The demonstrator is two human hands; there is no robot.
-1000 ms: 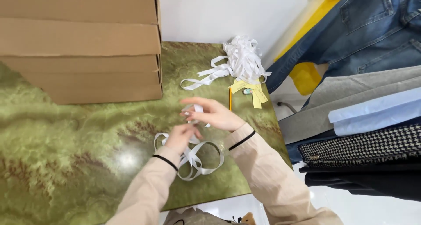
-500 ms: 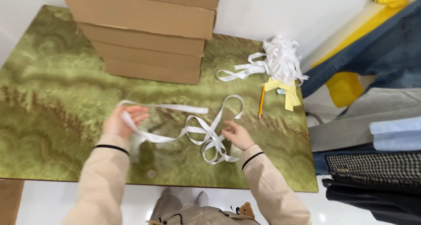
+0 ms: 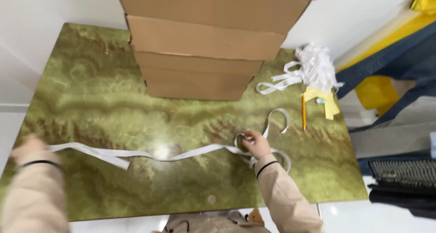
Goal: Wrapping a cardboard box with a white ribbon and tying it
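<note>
Four plain brown cardboard boxes point(image 3: 204, 42) stand stacked at the far middle of the table point(image 3: 91, 96), flat-sided and unmarked on the faces in view; the table top is glossy, with a mottled green and brown marble pattern; at the far right corner lies a heap of white strips point(image 3: 315, 67), loose and tangled, with yellow paper tags point(image 3: 324, 101) just beside it and a yellow pencil point(image 3: 303, 111) lying lengthwise near them; hanging garments point(image 3: 399, 124) of denim, grey cloth and houndstooth weave crowd the right edge. A long white ribbon point(image 3: 181, 155), flat and thin, runs across the table from left to right and ends in loose loops; the right hand point(image 3: 256, 144) rests on those loops, fingers curled and pinching the ribbon; the left hand point(image 3: 27, 144), blurred at the left edge, meets the ribbon's other end, finger state not discernible.
</note>
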